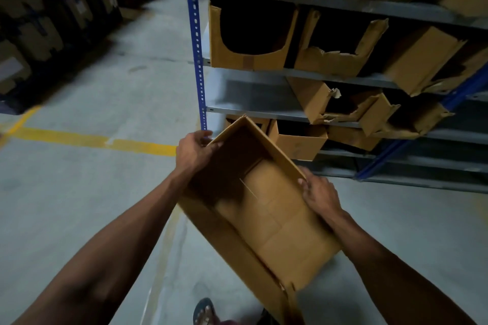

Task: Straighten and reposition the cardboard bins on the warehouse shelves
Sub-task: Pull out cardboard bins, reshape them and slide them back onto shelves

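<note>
I hold an empty open-topped cardboard bin (274, 208) in the air in front of the shelving, tilted so that its inside faces me. My left hand (194, 152) grips its far left wall near the corner, fingers curled over the edge. On the right wall my right hand (318, 194) grips the rim. Behind the bin, the grey metal shelves (253, 111) carry several worn cardboard bins. A cut-front bin (250, 58) stands square at the left of the middle shelf, and a torn bin (340, 63) sits beside it. One crooked bin (314, 100) lies skewed on the shelf below.
A blue perforated upright (196, 47) marks the shelf unit's left end. The left part of the lower grey shelf is bare. A yellow floor line (92, 141) crosses the concrete aisle. Stacked boxes (39, 29) line the far left. My sandalled foot (204, 311) shows at the bottom.
</note>
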### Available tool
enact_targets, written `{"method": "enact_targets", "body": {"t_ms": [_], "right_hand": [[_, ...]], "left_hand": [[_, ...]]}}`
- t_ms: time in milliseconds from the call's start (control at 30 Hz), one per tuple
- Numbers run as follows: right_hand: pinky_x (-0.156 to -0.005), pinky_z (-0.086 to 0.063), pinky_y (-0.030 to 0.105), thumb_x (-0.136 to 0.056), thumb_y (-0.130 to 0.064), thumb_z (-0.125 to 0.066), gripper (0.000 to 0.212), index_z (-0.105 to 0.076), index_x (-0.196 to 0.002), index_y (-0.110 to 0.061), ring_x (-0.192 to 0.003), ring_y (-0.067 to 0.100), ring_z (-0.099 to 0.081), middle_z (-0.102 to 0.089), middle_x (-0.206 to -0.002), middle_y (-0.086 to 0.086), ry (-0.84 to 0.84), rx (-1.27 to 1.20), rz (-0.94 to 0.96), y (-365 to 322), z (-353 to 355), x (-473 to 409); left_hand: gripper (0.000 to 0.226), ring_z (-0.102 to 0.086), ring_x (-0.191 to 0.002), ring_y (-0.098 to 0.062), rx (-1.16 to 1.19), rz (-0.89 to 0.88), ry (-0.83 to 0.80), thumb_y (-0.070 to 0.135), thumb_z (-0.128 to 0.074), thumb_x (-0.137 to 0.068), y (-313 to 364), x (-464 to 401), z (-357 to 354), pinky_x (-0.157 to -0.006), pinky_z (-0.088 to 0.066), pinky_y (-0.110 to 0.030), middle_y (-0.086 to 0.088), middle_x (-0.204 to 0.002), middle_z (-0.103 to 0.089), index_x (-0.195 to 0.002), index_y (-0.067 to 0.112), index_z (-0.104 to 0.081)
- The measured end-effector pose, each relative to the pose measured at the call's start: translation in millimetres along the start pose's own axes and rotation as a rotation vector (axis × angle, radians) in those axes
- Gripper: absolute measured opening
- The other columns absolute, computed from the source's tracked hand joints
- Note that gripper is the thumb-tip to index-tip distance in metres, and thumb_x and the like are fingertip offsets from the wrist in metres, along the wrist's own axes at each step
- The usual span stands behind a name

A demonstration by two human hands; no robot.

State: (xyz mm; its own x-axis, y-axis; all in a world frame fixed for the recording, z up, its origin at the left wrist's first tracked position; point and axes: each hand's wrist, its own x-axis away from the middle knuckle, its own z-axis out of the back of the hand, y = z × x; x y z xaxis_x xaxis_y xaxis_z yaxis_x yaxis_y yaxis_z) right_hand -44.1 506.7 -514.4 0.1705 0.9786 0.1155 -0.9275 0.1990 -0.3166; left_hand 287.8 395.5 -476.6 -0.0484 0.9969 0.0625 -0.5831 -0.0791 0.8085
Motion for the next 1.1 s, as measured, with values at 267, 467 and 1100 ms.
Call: {"method": "enact_targets", "body": {"t_ms": [267,467,1100], "right_hand": [[-0.085,-0.049,0.043,-0.108,-0.040,-0.046,0.037,-0.051,-0.144,-0.033,-0.103,0.025,-0.062,-0.065,-0.114,0.000,0.098,-0.273,-0.143,55,21,-20],[-0.084,-0.048,0.040,-0.105,-0.033,-0.054,0.030,-0.059,-0.133,-0.025,-0.098,0.025,-0.060,-0.067,-0.118,0.006,0.134,-0.587,-0.321,84,34,-40],[-0.072,-0.052,0.025,-0.095,-0.001,-0.065,0.070,-0.039,-0.157,-0.022,-0.125,0.023,-0.062,-0.063,-0.141,0.006,-0.216,-0.942,-0.335,86,-21,-66]], "left_hand": [[0.105,-0.015,-0.161,-0.038,-0.068,0.013,0.187,0.044,-0.079,-0.090,-21,72,-55,-0.131,-0.015,-0.046,-0.022,-0.172,-0.021,-0.167,0.008,-0.017],[0.107,-0.054,-0.143,-0.034,0.161,0.319,-0.128,0.060,-0.083,-0.080,-32,157,-105,-0.111,-0.051,-0.052,-0.012,-0.164,-0.044,-0.166,0.028,-0.028],[0.057,-0.077,-0.085,-0.028,0.023,0.243,-0.016,0.030,-0.053,-0.084,-26,34,-96,-0.081,-0.065,-0.056,0.001,-0.101,-0.075,-0.137,0.020,-0.070]]}}
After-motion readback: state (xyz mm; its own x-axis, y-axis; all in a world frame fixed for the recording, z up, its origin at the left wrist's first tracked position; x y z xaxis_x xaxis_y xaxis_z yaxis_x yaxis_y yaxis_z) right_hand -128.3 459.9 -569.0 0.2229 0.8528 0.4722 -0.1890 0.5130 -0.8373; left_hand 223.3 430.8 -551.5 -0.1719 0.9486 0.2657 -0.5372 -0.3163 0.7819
